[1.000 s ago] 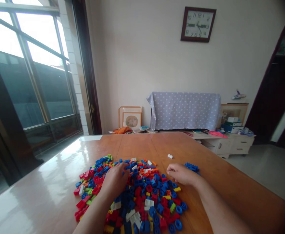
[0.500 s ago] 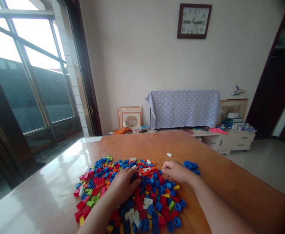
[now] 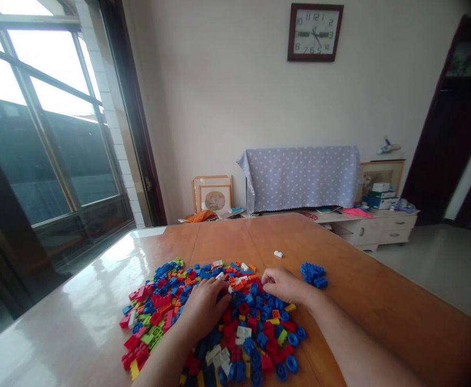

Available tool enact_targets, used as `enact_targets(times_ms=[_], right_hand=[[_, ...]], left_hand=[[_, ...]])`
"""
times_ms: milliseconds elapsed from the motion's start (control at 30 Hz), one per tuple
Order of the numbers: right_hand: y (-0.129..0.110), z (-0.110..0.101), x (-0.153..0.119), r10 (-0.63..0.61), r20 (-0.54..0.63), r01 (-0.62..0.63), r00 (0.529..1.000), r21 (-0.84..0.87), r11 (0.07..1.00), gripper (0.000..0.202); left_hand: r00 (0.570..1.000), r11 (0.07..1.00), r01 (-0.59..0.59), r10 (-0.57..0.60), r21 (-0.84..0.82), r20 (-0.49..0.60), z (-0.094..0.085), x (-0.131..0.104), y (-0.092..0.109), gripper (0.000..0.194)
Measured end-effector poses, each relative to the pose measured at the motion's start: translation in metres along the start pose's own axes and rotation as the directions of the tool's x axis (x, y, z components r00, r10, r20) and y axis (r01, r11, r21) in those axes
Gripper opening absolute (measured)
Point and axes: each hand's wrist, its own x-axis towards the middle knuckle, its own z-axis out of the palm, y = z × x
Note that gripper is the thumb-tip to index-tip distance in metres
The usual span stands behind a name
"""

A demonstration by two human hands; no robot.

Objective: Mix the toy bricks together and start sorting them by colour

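A wide pile of mixed toy bricks (image 3: pixel 243 333) in red, blue, white, green, orange and yellow covers the near middle of the table. My left hand (image 3: pixel 207 302) rests palm down over the pile's middle; its fingertips reach in among the bricks, and what they touch is hidden. At the pile's right edge my right hand (image 3: pixel 281 284) is closed, fingers curled, and anything inside it is hidden. To its right lies a small group of blue bricks (image 3: pixel 313 274). One white brick (image 3: pixel 278 253) sits apart, beyond my right hand.
The brown wooden table (image 3: pixel 360 290) reflects window light at its left. Behind it stands a low white cabinet (image 3: pixel 396 228) with boxes and a pink cloth. A dotted grey cloth (image 3: pixel 299 180) drapes something on it. Framed pictures (image 3: pixel 213 196) lean at the wall.
My right hand has moved slightly left, closer to the pile's edge and away from the blue group. My left hand stays nearly in place. The whole view has shifted a little.
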Motion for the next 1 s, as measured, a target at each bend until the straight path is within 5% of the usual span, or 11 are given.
enact_targets(times_ms=[200, 433, 1000], right_hand=[[0.001, 0.003, 0.004, -0.025, -0.069, 0.031, 0.997, 0.098, 0.995, 0.030], [0.012, 0.016, 0.016, -0.015, -0.203, 0.026, 0.979, 0.049, 0.998, 0.022], [0.011, 0.026, 0.030, 0.044, -0.177, -0.048, 0.983, -0.019, 0.999, 0.030]], left_hand=[[0.997, 0.999, -0.033, 0.031, -0.020, -0.072, 0.003, 0.002, -0.005, 0.032], [0.997, 1.000, -0.026, 0.026, 0.008, -0.079, 0.006, 0.005, -0.006, 0.035], [0.998, 0.999, -0.012, 0.010, -0.043, -0.055, 0.009, 0.003, -0.007, 0.023]])
